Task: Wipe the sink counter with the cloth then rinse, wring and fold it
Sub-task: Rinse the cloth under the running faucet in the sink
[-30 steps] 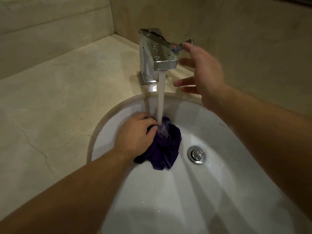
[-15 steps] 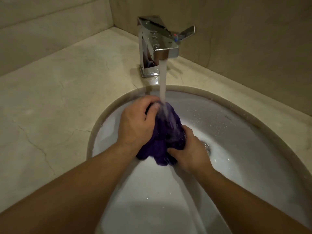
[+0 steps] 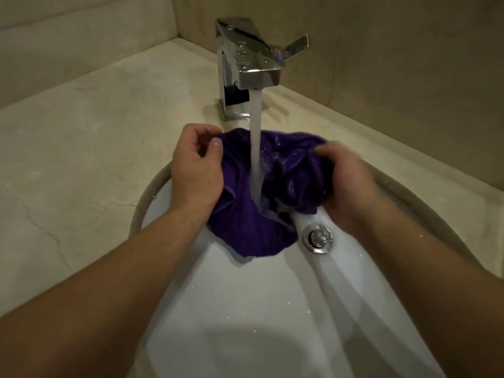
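The purple cloth is held in the sink under the tap stream, its edge pinched by the left grip and bunched in the right grip. Rinsing is judged under way; wringing calls for twisting.

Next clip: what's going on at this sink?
A person is rinsing a purple cloth under the running tap. The left hand grips one side and the right hand grips the other, holding it spread over the white sink so the water hits its middle. The drain lies just beside it. Wringing and folding are not yet done.
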`<state>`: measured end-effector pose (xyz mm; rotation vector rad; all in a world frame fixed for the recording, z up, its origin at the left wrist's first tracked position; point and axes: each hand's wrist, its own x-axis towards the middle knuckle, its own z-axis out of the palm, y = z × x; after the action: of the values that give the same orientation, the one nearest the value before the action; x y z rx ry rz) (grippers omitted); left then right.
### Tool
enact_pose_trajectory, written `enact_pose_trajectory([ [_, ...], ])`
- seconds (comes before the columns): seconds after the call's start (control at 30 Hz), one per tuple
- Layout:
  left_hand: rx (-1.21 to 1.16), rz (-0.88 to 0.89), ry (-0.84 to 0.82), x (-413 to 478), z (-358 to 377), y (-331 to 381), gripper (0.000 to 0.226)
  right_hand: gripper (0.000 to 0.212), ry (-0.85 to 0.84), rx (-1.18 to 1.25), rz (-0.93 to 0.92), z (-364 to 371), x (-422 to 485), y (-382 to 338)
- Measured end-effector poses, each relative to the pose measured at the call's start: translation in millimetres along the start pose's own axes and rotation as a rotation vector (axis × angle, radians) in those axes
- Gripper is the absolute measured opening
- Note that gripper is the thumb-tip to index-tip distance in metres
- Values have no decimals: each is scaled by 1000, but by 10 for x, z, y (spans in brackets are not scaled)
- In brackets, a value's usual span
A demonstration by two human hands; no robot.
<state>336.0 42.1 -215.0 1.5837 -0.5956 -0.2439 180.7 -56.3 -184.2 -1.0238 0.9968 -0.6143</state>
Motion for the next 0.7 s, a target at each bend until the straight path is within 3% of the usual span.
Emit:
enact_pose_trajectory([
  [0.1,347,89,-151,-86,9,-80,19,17,8,-647,-104,-155,25,422],
  [0.17,610,197,-274,-137,5,-158,25,21,58,-879,-186,-276,49,701],
  [0.23,788,270,-405,-167,8,-199,36,25,105,-912,-262,-317,47,862],
  [0.33,964,271,-687,-199,25,-224,68,74,-33,-1061,-245,-261,60,1011],
  [0.37,978,208,-782,-207,24,-235,76,79,-71,-1151,-247,-220,53,1025],
  [0.43,1000,104,-879,-179,5,-268,73,65,-56,-1104,-264,-189,110,998],
  [0.53,880,44,-790,-123,-8,-263,54,50,-46,-823,-193,-192,164,839],
  [0.63,593,-12,-553,-102,3,-184,42,20,16,-497,-168,-183,192,649],
  [0.7,625,32,-422,-109,5,-148,24,7,79,-474,-195,-192,234,546],
])
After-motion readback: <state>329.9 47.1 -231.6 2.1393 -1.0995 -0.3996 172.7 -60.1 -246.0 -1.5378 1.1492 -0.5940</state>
